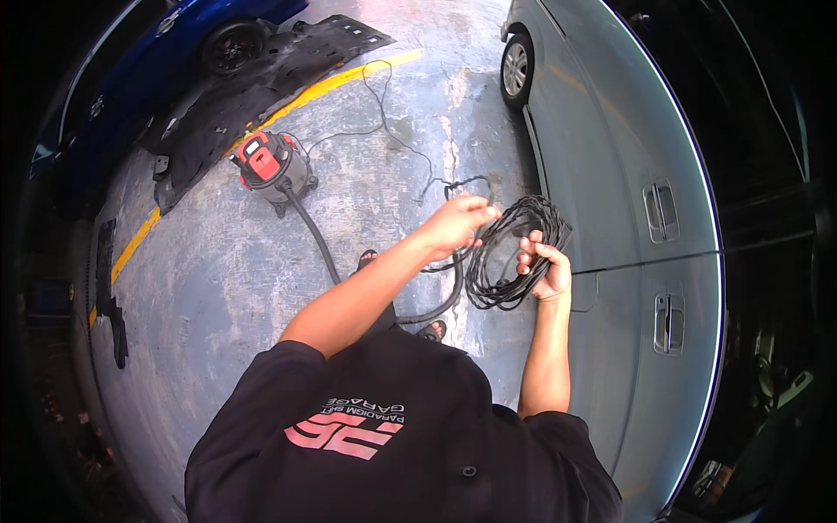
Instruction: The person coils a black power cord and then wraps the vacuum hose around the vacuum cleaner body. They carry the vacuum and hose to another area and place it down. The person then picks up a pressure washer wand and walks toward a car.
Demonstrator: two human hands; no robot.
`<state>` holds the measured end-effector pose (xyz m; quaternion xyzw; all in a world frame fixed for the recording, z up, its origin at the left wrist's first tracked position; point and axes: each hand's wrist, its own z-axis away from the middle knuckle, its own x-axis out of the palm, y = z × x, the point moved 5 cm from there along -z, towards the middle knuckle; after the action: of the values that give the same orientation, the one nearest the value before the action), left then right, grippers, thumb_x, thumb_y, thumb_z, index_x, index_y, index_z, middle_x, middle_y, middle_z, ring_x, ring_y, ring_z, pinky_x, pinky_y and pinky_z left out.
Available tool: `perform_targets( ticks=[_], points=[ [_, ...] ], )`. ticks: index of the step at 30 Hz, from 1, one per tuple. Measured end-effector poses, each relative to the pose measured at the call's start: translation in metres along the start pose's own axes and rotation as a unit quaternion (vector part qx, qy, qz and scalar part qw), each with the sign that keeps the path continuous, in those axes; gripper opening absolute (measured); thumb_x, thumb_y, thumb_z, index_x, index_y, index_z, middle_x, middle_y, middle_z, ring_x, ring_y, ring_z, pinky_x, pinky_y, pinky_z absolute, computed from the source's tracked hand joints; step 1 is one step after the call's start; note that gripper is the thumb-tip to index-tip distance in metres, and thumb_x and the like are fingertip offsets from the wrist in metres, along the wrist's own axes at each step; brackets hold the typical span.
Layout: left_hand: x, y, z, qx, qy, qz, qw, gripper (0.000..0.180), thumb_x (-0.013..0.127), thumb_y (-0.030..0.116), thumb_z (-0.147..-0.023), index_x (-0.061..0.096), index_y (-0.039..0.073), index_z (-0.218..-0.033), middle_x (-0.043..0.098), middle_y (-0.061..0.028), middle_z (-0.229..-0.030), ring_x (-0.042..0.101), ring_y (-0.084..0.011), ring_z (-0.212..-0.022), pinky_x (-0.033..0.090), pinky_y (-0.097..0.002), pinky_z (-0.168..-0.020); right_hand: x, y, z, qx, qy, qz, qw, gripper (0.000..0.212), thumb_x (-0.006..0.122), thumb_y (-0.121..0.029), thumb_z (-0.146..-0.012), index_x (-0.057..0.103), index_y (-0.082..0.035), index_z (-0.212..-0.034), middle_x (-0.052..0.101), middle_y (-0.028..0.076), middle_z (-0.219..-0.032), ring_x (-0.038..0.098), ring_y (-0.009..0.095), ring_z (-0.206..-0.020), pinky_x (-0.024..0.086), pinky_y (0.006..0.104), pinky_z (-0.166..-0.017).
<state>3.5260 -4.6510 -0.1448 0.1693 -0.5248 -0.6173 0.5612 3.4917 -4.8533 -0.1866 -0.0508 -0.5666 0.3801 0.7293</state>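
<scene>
black shirt [392, 453]; right hand [547, 266] grips cable coil [510, 253]; left hand [455, 222] pinches strand

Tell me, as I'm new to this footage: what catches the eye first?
A coil of black cable at centre, gripped by the right hand while the left hand pinches a strand. Behind, upper left, a red-topped vacuum stands on the concrete floor; a silver car fills the right.
</scene>
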Motion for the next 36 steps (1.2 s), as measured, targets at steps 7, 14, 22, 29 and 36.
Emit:
perform_targets(
  ticks=[7,14,22,29,36],
  points=[
    [-0.029,0.056,-0.012,0.27,0.088,-0.49,0.824,0.025,0.057,0.025,-0.089,0.066,0.005,-0.1,0.056,-0.0144,-0.086,0.054,-0.0316,-0.089,0.043,-0.0442,-0.081,0.066,0.011,-0.114,0.02,-0.05,0.0,0.999,0.036,0.055,-0.013,-0.085,0.056,0.0,-0.118,0.062,0.017,-0.108,0.06,0.029,-0.102,0.049,0.0413,-0.09],
    [-0.177,0.03,-0.051,0.062,-0.142,-0.139,0.978,0.034,0.053,0.034,-0.094,0.066,0.005,-0.106,0.064,-0.0113,-0.089,0.062,-0.0218,-0.077,0.051,-0.0352,-0.073,0.118,0.009,-0.131,-0.012,-0.008,0.035,0.999,0.017,0.056,-0.016,-0.087,0.053,-0.005,-0.1,0.059,0.007,-0.071,0.06,0.026,-0.073,0.048,0.0515,-0.086],
    [-0.219,-0.095,-0.193,-0.422,-0.061,0.114,0.897,0.088,0.049,0.062,-0.088,0.022,0.002,-0.147,0.045,-0.0204,-0.134,0.049,-0.0327,-0.117,0.044,-0.0503,-0.095,0.197,-0.026,-0.021,-0.163,0.175,0.062,0.969,0.025,0.049,-0.026,-0.095,0.048,-0.003,-0.106,0.045,0.001,-0.059,0.044,0.015,-0.043,0.047,0.0392,-0.055],
    [-0.15,-0.101,-0.278,-0.322,0.127,0.457,0.819,0.017,0.053,0.022,-0.094,0.044,0.009,-0.089,0.054,-0.0047,-0.071,0.052,-0.0172,-0.055,0.049,-0.035,-0.048,0.243,-0.015,0.113,-0.403,0.334,-0.026,0.852,0.025,0.038,-0.025,-0.102,0.048,-0.002,-0.104,0.038,-0.002,-0.058,0.035,0.008,-0.043,0.038,0.0302,-0.05],
    [-0.344,-0.069,-0.309,-0.178,0.333,0.457,0.806,0.021,0.052,0.016,-0.093,0.043,0.012,-0.075,0.037,0.0014,-0.058,0.034,-0.009,-0.043,0.031,-0.0265,-0.041,0.216,-0.009,0.261,-0.639,0.436,-0.053,0.631,0.021,0.041,-0.007,-0.099,0.04,-0.008,-0.077,0.033,-0.002,-0.06,0.035,0.009,-0.052,0.038,0.0274,-0.058]
  ],
)
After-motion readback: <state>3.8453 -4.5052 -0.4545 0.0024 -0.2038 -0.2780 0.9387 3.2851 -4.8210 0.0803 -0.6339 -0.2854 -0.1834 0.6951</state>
